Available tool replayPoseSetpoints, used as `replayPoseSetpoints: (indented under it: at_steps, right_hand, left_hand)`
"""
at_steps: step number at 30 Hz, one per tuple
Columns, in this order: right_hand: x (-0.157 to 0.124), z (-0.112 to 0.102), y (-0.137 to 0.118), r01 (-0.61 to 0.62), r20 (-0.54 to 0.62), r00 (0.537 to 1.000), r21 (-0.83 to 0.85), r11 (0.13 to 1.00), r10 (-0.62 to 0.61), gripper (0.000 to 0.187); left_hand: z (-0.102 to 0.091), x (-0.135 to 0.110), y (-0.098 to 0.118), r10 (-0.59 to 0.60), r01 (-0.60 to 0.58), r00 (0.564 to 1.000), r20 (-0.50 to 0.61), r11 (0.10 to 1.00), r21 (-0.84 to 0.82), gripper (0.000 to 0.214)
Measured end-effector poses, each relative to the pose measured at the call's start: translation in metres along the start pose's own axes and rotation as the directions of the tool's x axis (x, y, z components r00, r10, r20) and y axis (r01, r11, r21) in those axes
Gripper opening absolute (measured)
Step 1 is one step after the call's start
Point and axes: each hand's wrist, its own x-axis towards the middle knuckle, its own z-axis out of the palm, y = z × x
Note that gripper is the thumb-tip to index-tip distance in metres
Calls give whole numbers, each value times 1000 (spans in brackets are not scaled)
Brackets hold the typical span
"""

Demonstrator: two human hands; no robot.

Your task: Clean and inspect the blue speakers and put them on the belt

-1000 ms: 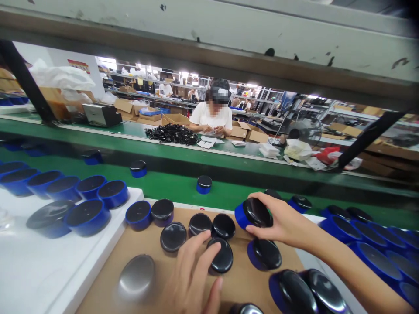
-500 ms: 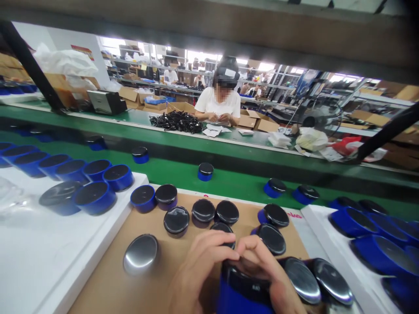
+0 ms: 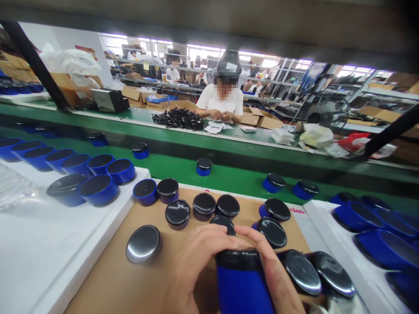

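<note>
Okay, both hands on one blue case (image 3: 242, 283), black end up and tipped away, lower part cut off by the frame edge; clock centred on it, twelve facing away. Left hand (image 3: 193, 257) arches in from nine, right hand (image 3: 278, 274) from three; fingers part-curled, bent over the black rim with tips nearly meeting, right palm along the side. Thumbs hidden; whether the case bears on anything, can't tell. Two-sided hold probably steadies a smooth, round body. Brown cardboard (image 3: 108, 279) lies underneath, likely guarding glossy tops from scuffs. On it: a cluster of black-topped cases (image 3: 204, 205) at eleven to twelve, just past the fingertips; a tilted pair (image 3: 303, 272) at three, near the right hand; a lone shiny-topped piece (image 3: 143, 244) between nine and ten, standing apart, perhaps for easy reach. White foam boards (image 3: 36, 270) flank at ten and two, carrying close rows of blue cases, presumably packed tight to save room. Green strip (image 3: 176, 174) at twelve bears spaced-out cases. Beyond, a person in white (image 3: 219, 98) sits by a black cable pile (image 3: 178, 118) on the far desk (image 3: 137, 114).
</note>
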Motion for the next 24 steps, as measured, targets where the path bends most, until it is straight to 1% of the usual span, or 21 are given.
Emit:
replayPoseSetpoints:
  at_steps: [2, 3, 4, 5, 7, 9, 11, 12, 13, 15, 17, 19, 22, 23, 24]
  right_hand:
    - [2, -5, 5, 111, 81, 991, -79, 991, -104, 56]
    - [3, -8, 7, 175, 118, 980, -165, 971, -157, 65]
    - [3, -10, 8, 239, 148, 967, -268, 933, -206, 68]
    - [4, -12, 9, 299, 171, 952, -365, 882, -253, 65]
    - [4, -13, 8, 360, 190, 933, -491, 793, -306, 51]
    - [4, -14, 5, 352, 172, 935, -533, 769, -309, 43]
    - [5, -16, 3, 309, 124, 950, -525, 793, -287, 31]
    - [6, -18, 2, 272, 81, 960, -509, 816, -270, 23]
    - [6, -20, 2, 231, 31, 968, -489, 841, -249, 21]
    - [8, -25, 4, 154, -59, 978, -451, 879, -202, 30]
    - [9, -30, 4, 113, -122, 976, -434, 894, -183, 34]
    - [9, -33, 3, 118, -161, 965, -437, 892, -207, 33]
    - [7, -35, -4, 183, -214, 928, -450, 874, -305, 34]
    - [7, -35, -6, 230, -197, 917, -446, 865, -346, 35]
    - [6, -34, -9, 279, -153, 913, -442, 853, -378, 34]
  left_hand:
    - [-4, -1, -1, -1, 0, 997, 74, 1000, 4, 50]
    - [-5, -2, -2, -19, 18, 995, 97, 1000, 13, 53]
    - [-5, -3, -2, -40, 38, 993, 111, 999, 22, 53]
    - [-5, -4, -3, -58, 55, 992, 116, 998, 29, 53]
    - [-3, -6, -4, -64, 59, 992, 106, 997, 49, 55]
    - [-2, -7, -4, -52, 40, 989, 136, 995, 94, 55]
    - [-2, -6, -4, -41, 13, 981, 190, 990, 143, 56]
    - [-1, -6, -4, -33, 6, 978, 207, 992, 130, 56]
    - [0, -6, -4, -28, 11, 978, 209, 997, 82, 55]
    - [2, -6, -3, -20, 34, 986, 168, 996, -80, 51]
    - [5, -6, -3, -38, 62, 991, 130, 980, -189, 44]
    - [5, -6, -3, -67, 89, 991, 116, 976, -200, 41]
    - [4, -5, -5, -108, 134, 986, 130, 970, -205, 41]
    - [3, -5, -7, -124, 152, 983, 137, 965, -216, 41]
    - [3, -6, -8, -137, 166, 981, 141, 960, -223, 41]
